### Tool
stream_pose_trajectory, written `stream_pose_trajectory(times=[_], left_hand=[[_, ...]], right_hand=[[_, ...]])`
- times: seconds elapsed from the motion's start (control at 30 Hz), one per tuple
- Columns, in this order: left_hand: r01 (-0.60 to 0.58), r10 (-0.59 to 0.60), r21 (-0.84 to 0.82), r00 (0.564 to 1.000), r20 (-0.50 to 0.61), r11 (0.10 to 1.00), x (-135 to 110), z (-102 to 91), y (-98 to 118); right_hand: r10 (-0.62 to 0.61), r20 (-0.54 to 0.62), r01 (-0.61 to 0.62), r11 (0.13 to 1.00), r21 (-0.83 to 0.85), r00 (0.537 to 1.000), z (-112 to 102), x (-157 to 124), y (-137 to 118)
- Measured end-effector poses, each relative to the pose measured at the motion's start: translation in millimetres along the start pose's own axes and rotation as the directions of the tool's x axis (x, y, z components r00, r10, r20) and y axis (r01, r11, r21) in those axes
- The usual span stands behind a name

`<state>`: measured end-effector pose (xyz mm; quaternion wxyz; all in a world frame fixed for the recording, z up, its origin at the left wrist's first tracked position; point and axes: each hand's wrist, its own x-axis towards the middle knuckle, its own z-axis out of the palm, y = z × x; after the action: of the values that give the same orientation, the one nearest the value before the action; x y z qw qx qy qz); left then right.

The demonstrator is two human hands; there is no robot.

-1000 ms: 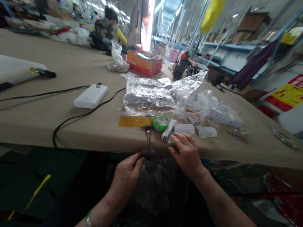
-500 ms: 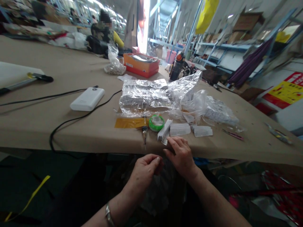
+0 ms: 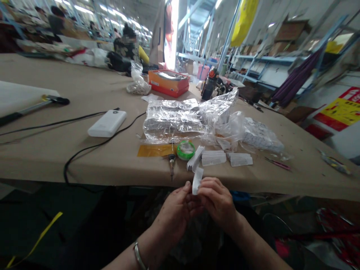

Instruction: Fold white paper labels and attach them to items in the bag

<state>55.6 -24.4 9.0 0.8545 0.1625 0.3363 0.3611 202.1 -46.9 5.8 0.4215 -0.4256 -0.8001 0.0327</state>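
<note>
Blue shelves (image 3: 270,58) stand beyond a brown table (image 3: 42,157); the right hand (image 3: 218,198) pinches a white strip (image 3: 198,180), the left hand (image 3: 177,208) loosely open alongside.

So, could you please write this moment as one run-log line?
right hand: holds white strip | left hand: open alongside, strip contact unclear | soldering iron: on table

Head-worn view looks forward and down, close over the table (image 3: 42,157)

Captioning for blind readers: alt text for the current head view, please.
The right hand holds a white strip close to the open left hand, at the near edge of the table. On it lie a soldering iron, white stacks and a clear bag.
</note>
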Motion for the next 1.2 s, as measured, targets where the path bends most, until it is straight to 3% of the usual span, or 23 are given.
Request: stream_pose_trajectory(times=[0.1,0.2,0.3,0.43,0.53,0.63,0.7,0.77,0.9,0.97,1.07,1.2], left_hand=[[-0.011,0.010,-0.064,1.000,-0.014,0.998,1.7,0.9,-1.6],[-0.011,0.009,-0.030,0.999,-0.043,0.999,1.6,-3.3,-3.5],[0.007,-0.005,0.030,0.996,-0.084,1.000,-2.4,-8.4,-3.4],[0.055,-0.029,0.143,0.984,-0.177,0.988,-9.6,-15.5,-3.7],[0.044,-0.014,0.162,0.983,-0.181,0.986,-12.5,-21.4,-6.3],[0.040,-0.010,0.160,0.983,-0.184,0.986,-12.6,-26.3,-8.5],[0.049,-0.016,0.167,0.981,-0.192,0.985,-11.3,-28.6,-8.6],[0.061,-0.021,0.180,0.976,-0.215,0.982,-9.8,-30.4,-8.0],[0.085,-0.039,0.181,0.969,-0.244,0.980,-9.6,-29.9,-6.6],[0.105,-0.057,0.183,0.967,-0.249,0.977,-11.3,-27.1,-6.1],[0.147,-0.091,0.200,0.960,-0.264,0.969,-13.8,-22.1,-6.3],[0.155,-0.104,0.210,0.966,-0.236,0.965,-14.7,-17.8,-7.9]], right_hand=[[-0.116,0.114,0.111,0.992,0.055,0.987,-1.2,-9.9,-20.0],[-0.184,0.150,0.175,0.982,0.074,0.971,-1.9,-5.7,-26.1],[-0.100,0.099,0.102,0.995,-0.020,0.990,-4.5,20.0,-14.1],[0.096,0.077,-0.065,0.938,-0.341,0.992,-2.8,68.4,12.4],[0.142,0.150,-0.060,0.889,-0.453,0.978,5.8,92.2,24.8],[0.134,0.190,-0.034,0.891,-0.453,0.973,11.9,99.0,29.4],[0.104,0.135,-0.041,0.912,-0.408,0.985,8.8,96.0,31.9],[0.093,0.002,-0.087,0.940,-0.331,0.996,-0.8,88.1,36.3],[0.226,-0.235,-0.278,0.935,-0.220,0.945,-26.8,59.6,50.4],[0.243,-0.210,-0.293,0.921,-0.258,0.947,-34.9,42.6,55.6],[0.208,-0.044,-0.207,0.881,-0.425,0.977,-36.2,20.6,57.2],[0.231,0.119,-0.119,0.800,-0.588,0.966,-28.7,3.7,52.9]])
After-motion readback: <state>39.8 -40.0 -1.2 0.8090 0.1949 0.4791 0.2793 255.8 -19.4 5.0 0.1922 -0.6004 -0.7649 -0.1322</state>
